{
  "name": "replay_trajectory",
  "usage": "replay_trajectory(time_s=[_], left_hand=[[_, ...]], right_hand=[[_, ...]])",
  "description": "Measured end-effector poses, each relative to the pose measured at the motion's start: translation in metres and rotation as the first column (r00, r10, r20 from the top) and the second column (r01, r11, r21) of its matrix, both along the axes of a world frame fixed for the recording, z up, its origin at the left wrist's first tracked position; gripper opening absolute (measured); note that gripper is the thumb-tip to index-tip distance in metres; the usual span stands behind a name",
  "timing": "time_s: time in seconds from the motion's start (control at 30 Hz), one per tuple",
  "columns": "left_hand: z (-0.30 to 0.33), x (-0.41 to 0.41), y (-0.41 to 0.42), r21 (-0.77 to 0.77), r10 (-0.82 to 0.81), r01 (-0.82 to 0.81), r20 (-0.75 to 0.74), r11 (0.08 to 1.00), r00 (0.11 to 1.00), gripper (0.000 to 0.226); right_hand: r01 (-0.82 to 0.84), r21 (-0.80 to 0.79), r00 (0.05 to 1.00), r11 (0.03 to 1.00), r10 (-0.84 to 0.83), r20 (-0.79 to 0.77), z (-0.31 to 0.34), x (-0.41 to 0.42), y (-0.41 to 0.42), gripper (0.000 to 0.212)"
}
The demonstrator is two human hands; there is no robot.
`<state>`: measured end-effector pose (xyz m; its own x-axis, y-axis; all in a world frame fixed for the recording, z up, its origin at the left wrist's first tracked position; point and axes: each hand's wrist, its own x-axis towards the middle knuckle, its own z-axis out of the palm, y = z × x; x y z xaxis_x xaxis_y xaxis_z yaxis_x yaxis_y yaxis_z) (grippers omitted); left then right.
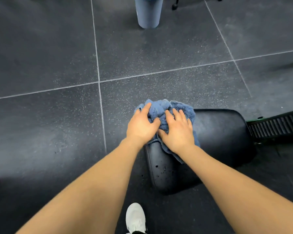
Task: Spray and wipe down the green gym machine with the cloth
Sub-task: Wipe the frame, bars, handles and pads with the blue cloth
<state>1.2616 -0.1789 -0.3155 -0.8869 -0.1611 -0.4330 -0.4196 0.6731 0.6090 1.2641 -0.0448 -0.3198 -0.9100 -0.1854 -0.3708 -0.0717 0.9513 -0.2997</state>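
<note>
A crumpled blue cloth (161,109) lies on the far left end of the machine's black padded seat (220,132). My left hand (141,125) and my right hand (178,131) both rest on the cloth side by side, fingers spread and pressing it down onto the pad. Small droplets dot the near left side of the pad below the cloth. A ribbed black part with green trim (276,125) joins the pad on the right. No spray bottle is in view.
Dark speckled rubber floor tiles (49,65) with pale seams surround the seat. A blue-grey bin (148,11) stands at the top centre, with a black caster (174,5) beside it. My white shoe (136,217) is at the bottom.
</note>
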Motion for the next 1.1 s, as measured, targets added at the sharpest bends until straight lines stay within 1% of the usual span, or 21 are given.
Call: replay_trajectory(time_s=[0.1, 0.17, 0.23, 0.3, 0.4, 0.47, 0.53, 0.63, 0.73, 0.8, 0.87, 0.93, 1.03, 1.1], left_hand=[[-0.003, 0.052, 0.014, 0.065, 0.153, -0.152, -0.006, 0.986, 0.988, 0.074], [-0.004, 0.085, 0.024, 0.093, 0.254, -0.254, 0.008, 0.963, 0.967, 0.074], [-0.002, 0.119, 0.038, 0.085, 0.330, -0.331, 0.024, 0.940, 0.943, 0.073], [0.003, 0.153, 0.060, 0.068, 0.364, -0.366, 0.037, 0.928, 0.931, 0.074], [0.006, 0.178, 0.080, 0.063, 0.388, -0.389, 0.028, 0.919, 0.921, 0.077], [0.002, 0.167, 0.076, 0.028, 0.353, -0.352, -0.008, 0.935, 0.936, 0.078], [-0.001, 0.142, 0.064, -0.017, 0.270, -0.271, -0.045, 0.962, 0.962, 0.076], [-0.009, 0.079, 0.038, -0.046, 0.221, -0.222, -0.040, 0.974, 0.975, 0.072], [-0.013, 0.017, 0.011, -0.107, 0.136, -0.135, 0.008, 0.985, 0.991, 0.069], [-0.016, 0.003, 0.004, -0.132, 0.105, -0.103, 0.010, 0.986, 0.994, 0.069], [-0.017, 0.015, 0.009, -0.083, 0.159, -0.162, -0.043, 0.983, 0.986, 0.069], [-0.014, 0.046, 0.019, -0.019, 0.258, -0.260, -0.084, 0.965, 0.963, 0.071], [-0.009, 0.102, 0.036, -0.005, 0.331, -0.332, -0.054, 0.943, 0.942, 0.070], [-0.007, 0.138, 0.051, -0.002, 0.394, -0.394, -0.020, 0.919, 0.919, 0.070]], right_hand=[[-0.081, -0.027, 0.996, 0.996, 0.080, -0.031, -0.001, 0.036, 0.007, 0.073], [-0.135, -0.085, 0.989, 0.987, 0.129, -0.078, -0.003, 0.063, 0.015, 0.069], [-0.170, -0.133, 0.981, 0.976, 0.155, -0.117, -0.008, 0.090, 0.031, 0.068], [-0.218, -0.130, 0.972, 0.967, 0.204, -0.114, -0.012, 0.117, 0.050, 0.068], [-0.291, -0.110, 0.952, 0.950, 0.277, -0.128, -0.013, 0.139, 0.071, 0.066], [-0.298, -0.112, 0.947, 0.948, 0.279, -0.162, -0.014, 0.131, 0.072, 0.064], [-0.254, -0.113, 0.958, 0.961, 0.233, -0.168, -0.015, 0.113, 0.062, 0.063], [-0.176, -0.117, 0.975, 0.977, 0.156, -0.158, -0.016, 0.063, 0.035, 0.069], [-0.189, -0.043, 0.980, 0.981, 0.185, -0.074, -0.011, 0.005, 0.012, 0.068], [-0.218, 0.001, 0.974, 0.976, 0.218, -0.064, -0.009, -0.013, 0.006, 0.069], [-0.212, 0.008, 0.976, 0.977, 0.212, -0.052, -0.006, -0.005, 0.007, 0.072], [-0.197, -0.018, 0.977, 0.980, 0.195, -0.080, -0.008, 0.024, 0.010, 0.072], [-0.209, -0.079, 0.963, 0.975, 0.192, -0.187, -0.013, 0.077, 0.022, 0.071], [-0.304, -0.092, 0.937, 0.948, 0.279, -0.212, -0.019, 0.102, 0.036, 0.072]])
